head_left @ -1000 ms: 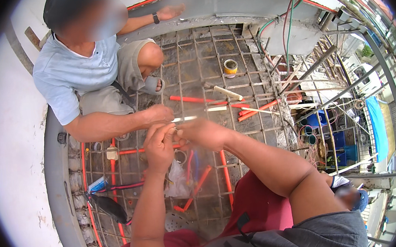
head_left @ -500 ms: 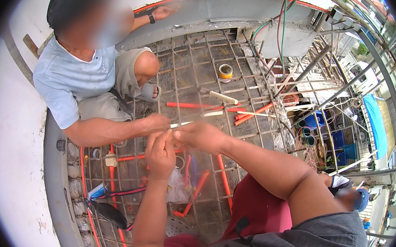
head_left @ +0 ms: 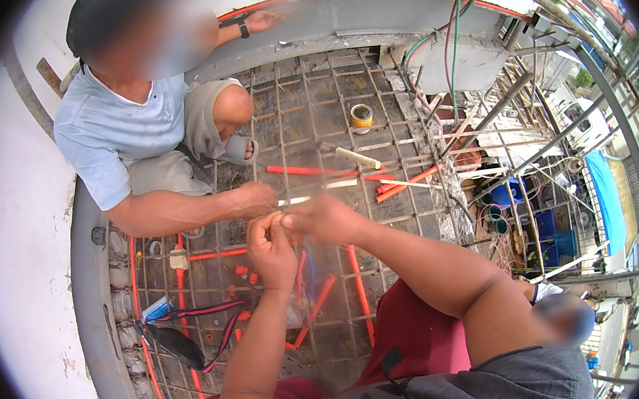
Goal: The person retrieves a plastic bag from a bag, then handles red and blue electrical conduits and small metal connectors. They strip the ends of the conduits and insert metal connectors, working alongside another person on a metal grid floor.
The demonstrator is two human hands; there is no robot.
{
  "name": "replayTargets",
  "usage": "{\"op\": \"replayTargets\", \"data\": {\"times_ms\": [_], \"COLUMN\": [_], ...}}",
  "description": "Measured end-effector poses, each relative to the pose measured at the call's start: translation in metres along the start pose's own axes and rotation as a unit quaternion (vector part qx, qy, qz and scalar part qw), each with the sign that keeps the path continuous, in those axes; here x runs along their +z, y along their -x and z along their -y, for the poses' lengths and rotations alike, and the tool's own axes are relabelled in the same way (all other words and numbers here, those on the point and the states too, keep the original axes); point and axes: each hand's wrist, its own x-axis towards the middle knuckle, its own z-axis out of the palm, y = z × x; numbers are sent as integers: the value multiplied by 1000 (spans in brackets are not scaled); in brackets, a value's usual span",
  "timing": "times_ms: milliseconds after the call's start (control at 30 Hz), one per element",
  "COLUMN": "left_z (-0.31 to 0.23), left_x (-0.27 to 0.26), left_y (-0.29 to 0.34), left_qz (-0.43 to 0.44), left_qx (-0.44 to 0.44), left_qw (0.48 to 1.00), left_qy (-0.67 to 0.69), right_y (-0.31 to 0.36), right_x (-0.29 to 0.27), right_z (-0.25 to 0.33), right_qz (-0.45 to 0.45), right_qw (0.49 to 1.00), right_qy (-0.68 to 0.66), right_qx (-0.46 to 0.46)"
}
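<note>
My left hand [head_left: 270, 248] and my right hand [head_left: 327, 220] meet in front of me, above a grid of steel bars [head_left: 367, 218]. Both are closed, with thumbs and fingertips pinched together at one spot. Whatever lies between them is too small or hidden to make out. Just beyond my fingertips is a co-worker's closed hand [head_left: 256, 200], close to mine; its grip is hard to see. A thin white pipe [head_left: 337, 185] shows behind our hands. Below my forearms lie an orange pipe [head_left: 322, 299] and a partly hidden clear plastic bag [head_left: 297, 313].
The co-worker [head_left: 139, 132] squats at the left. Orange pipes [head_left: 302, 170], a cream pipe piece [head_left: 358, 158] and a yellow can [head_left: 361, 118] lie or stand on the grid. Small orange fittings [head_left: 244, 271] and a black strapped bag [head_left: 177, 347] are nearby. Scaffolding poles [head_left: 505, 111] stand at right.
My left hand has shifted slightly right and its fingers have curled more. The plastic bag is now more covered by my forearm, and small orange fittings beside it have come into sight.
</note>
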Motion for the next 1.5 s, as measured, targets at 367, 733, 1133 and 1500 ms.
{"op": "replayTargets", "data": {"times_ms": [367, 733, 1133, 1500], "left_z": [9, 15, 33, 43], "left_x": [5, 4, -16, -46], "left_y": [9, -4, -28, -40], "left_qz": [28, 99, 152, 245], "left_qx": [-254, -154, -126, -171], "left_qw": [928, 963, 970, 933], "left_qy": [271, 200, 144, 202], "right_y": [-2, -4, -21, -26], "right_x": [8, 6, 2, 15], "right_z": [-15, -23, -24, -20], "right_qz": [0, -96, -13, 6], "right_qw": [995, 974, 989, 994], "right_qy": [105, 177, 149, 103], "right_qx": [2, -101, -8, 39]}}
